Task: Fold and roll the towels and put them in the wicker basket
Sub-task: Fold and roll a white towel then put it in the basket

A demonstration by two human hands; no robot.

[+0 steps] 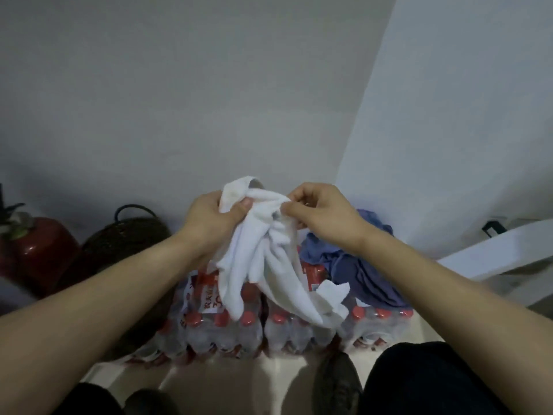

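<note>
Head view, only one. Left hand and right hand both hold a crumpled white terry towel up in the air, over shrink-wrapped packs of red-capped water bottles. Left fingers are curled tight round a bunched top edge, thumb pressing on cloth. Right hand pinches the next bit of edge between thumb and forefinger, other fingers loosely curled. The rest of the towel hangs down in loose twisted folds, not folded or rolled yet; whether the bottom tips touch the bottle packs is unclear. A blue-purple cloth lies heaped on the packs to the right, probably the next towel. Dark woven wicker basket with handle sits on the floor at left, near a red fire extinguisher.

Handling: light, soft, limp, no slip risk. Best find two corners along one hem and spread it flat before folding.
</note>
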